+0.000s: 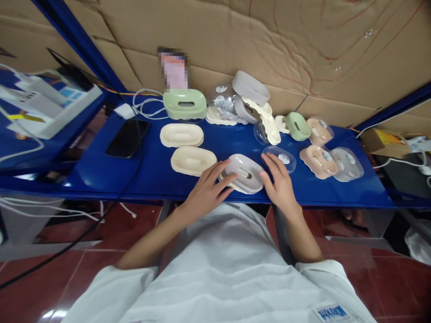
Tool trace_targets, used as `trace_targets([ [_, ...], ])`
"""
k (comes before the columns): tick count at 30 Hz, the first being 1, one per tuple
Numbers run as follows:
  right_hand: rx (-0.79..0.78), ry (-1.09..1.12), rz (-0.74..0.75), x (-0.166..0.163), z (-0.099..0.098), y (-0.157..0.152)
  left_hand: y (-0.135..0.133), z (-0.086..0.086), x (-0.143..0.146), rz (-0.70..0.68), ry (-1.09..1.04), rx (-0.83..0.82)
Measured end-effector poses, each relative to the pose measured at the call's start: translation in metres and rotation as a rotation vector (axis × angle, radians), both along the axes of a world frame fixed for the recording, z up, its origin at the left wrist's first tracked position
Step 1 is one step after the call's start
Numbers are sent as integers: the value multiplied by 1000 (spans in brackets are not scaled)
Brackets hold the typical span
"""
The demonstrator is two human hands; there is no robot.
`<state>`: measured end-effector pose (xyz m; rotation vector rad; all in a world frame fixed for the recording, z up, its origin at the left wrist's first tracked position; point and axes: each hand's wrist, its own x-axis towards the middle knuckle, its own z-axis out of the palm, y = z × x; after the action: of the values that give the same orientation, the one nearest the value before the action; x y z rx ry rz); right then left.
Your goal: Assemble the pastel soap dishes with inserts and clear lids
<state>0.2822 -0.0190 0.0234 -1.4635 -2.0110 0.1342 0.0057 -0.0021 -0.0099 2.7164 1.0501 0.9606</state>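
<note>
No wording can be read with certainty. Blue lettering is carried by a white patch (332, 312) on a white shirt (235, 269), in front of the grey dish (254, 177) and to its right. Round printed labels, too small to be deciphered, are borne by a clear lid (291, 168) just right of the dish, by stacked clear covers (215, 99) behind it, and by the covers of pink dishes (314, 160) farther right.

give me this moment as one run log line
left hand: touching grey dish, left side | right hand: at dish's right edge and clear lid | nearest cream tray: left of dish
</note>
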Motion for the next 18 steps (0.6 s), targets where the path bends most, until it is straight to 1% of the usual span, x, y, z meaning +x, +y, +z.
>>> trace_targets([
  [3, -40, -135, 245, -6, -2, -11, 0, -1, 1, 29, -31, 15],
  [5, -69, -184, 319, -13, -6, -17, 0, -3, 1, 68, -45, 15],
  [8, -83, -195, 328, -20, -12, -18, -1, -3, 1, 139, 1, -8],
  [10, -98, -180, 333, -19, -13, -13, -2, -2, 0, 158, 49, -6],
  [15, -117, -130, 399, -8, -11, 0, -2, 1, 1, 146, 57, 2],
  [18, -79, -118, 416, -3, -12, 5, -1, -1, 1, 124, 28, -32],
])
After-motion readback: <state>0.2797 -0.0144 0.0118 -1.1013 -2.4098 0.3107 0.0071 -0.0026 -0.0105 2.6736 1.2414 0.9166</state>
